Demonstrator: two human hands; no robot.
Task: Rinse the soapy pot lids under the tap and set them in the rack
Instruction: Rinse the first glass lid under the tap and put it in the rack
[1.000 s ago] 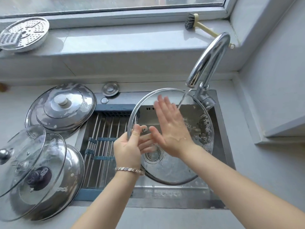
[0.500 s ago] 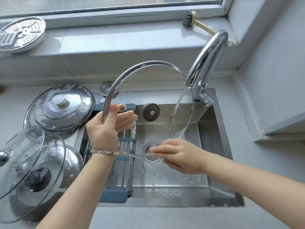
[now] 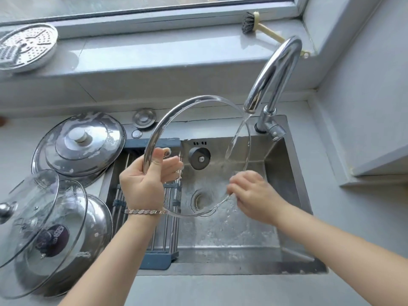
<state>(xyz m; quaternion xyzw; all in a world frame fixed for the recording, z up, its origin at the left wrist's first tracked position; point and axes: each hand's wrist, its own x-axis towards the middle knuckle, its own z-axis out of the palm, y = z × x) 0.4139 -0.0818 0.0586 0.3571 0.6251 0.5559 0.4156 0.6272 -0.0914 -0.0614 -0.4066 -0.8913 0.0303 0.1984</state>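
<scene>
A glass pot lid (image 3: pixel 198 120) with a steel rim and a dark knob stands tilted on edge over the sink (image 3: pixel 295 195). My left hand (image 3: pixel 145 180) grips its left rim, thumb over the metal band. My right hand (image 3: pixel 254 193) has curled fingers on the lid's lower right edge. Water from the chrome tap (image 3: pixel 273 76) runs down the glass. A roll-up rack (image 3: pixel 163 208) with steel rods and blue ends spans the sink's left part. Two glass lids (image 3: pixel 44 219) lean on a steel lid at the left, and another steel lid (image 3: pixel 79 142) lies behind them.
A perforated steamer plate (image 3: pixel 26 45) and a dish brush (image 3: pixel 254 21) lie on the windowsill. A small round metal cover (image 3: pixel 144 117) sits on the counter behind the sink. A wall ledge (image 3: pixel 375 164) juts out at the right.
My left hand has turned the lid from facing me to standing on edge under the stream. My right hand moved from flat on the glass down to the lower right rim.
</scene>
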